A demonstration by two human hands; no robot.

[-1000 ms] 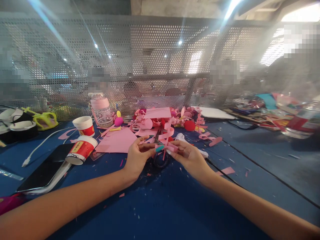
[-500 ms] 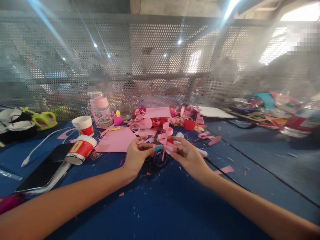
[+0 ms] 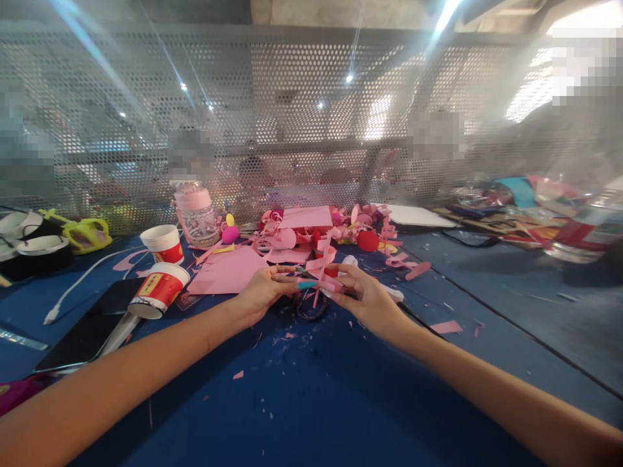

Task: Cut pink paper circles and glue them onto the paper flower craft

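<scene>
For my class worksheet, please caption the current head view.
Left hand and right hand handle a looped pink paper strip above a blue table strewn with paper scraps.

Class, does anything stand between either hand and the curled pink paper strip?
Nothing visible does: the right hand pinches the curled pink paper strip, and the left hand has its fingertips at the edge. The dark loop shows below the strip, not between.

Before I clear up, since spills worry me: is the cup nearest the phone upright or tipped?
Tipped: the nearer cup lies slantwise, while the cup behind stands upright.
</scene>
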